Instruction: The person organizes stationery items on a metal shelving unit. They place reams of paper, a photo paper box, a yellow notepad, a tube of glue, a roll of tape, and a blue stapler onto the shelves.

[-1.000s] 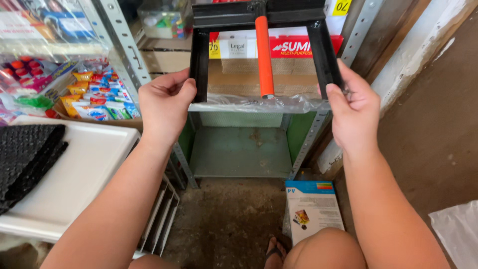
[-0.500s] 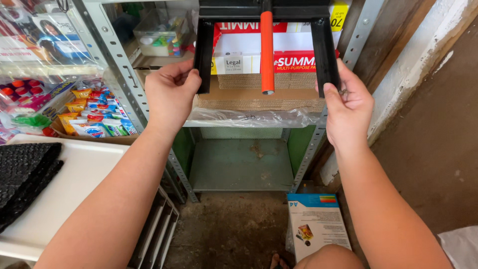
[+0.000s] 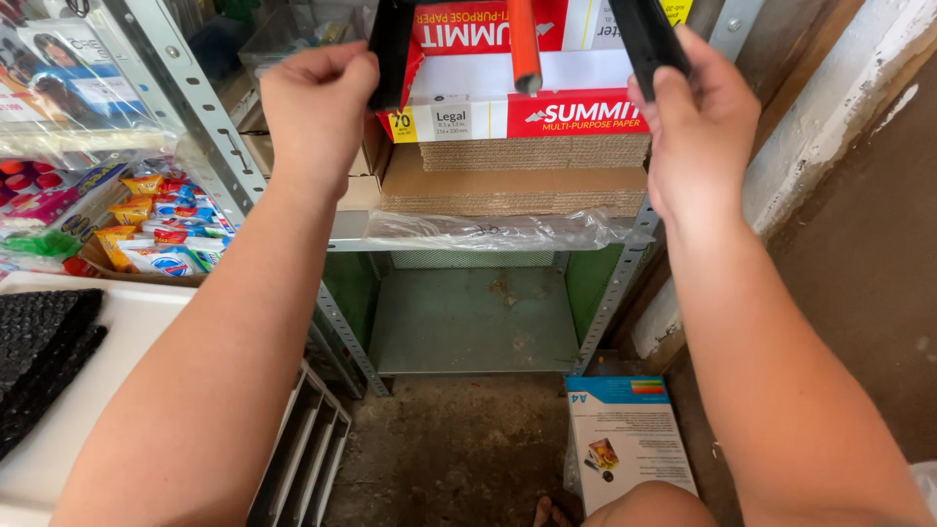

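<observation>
Head view: both hands are up high, each clamped on one leg of a black metal frame (image 3: pixel 390 49). The left hand (image 3: pixel 317 98) wraps the left leg, the right hand (image 3: pixel 698 117) pinches the right leg (image 3: pixel 649 39). An orange handle (image 3: pixel 524 44) hangs down the middle between them. The frame sits in front of the upper shelf, and its top runs out of the picture.

Risk here, as I judge it: the frame looks heavy and is held only by its legs, so a slipping grip could drop it towards the bare foot (image 3: pixel 547 509) at the bottom edge. The loose-hanging handle could swing and knock the red and white paper reams (image 3: pixel 527 112) behind it.

Around it: the reams rest on a stack of corrugated cardboard (image 3: pixel 512 181) wrapped in clear plastic (image 3: pixel 488 232), right behind the frame. The grey slotted uprights (image 3: pixel 195 117) of the shelving rack crowd in on both sides. Below is a green lower shelf (image 3: pixel 473 317). A blue and white box (image 3: pixel 625 439) lies on the floor, snack packets (image 3: pixel 161 234) fill the left shelf, and a white desk (image 3: pixel 98 390) carries a black mat (image 3: pixel 39 342).
</observation>
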